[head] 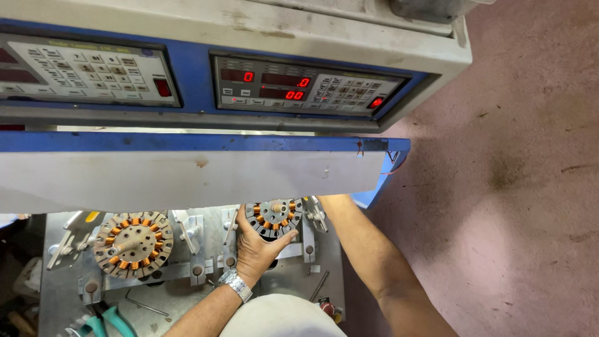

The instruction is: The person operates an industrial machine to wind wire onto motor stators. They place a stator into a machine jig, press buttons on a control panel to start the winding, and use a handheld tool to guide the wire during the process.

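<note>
Round grey steel stator with copper windings, seated on the right fixture: left hand cups its rim, fingers spread. Right hand hidden (state unknowable). Likely heavy, rigid; grip the rim, sparing fragile wire.

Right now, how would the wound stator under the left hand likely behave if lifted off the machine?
The wound stator looks like stacked metal, so probably stiff and heavy for its size. Its exposed copper coils seem easy to damage. The left hand grips its rim; its round shape might roll if set on edge.

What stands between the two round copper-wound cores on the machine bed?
In the head view, grey metal clamp brackets stand between the left core and the right core; the left hand touches the right core.
</note>
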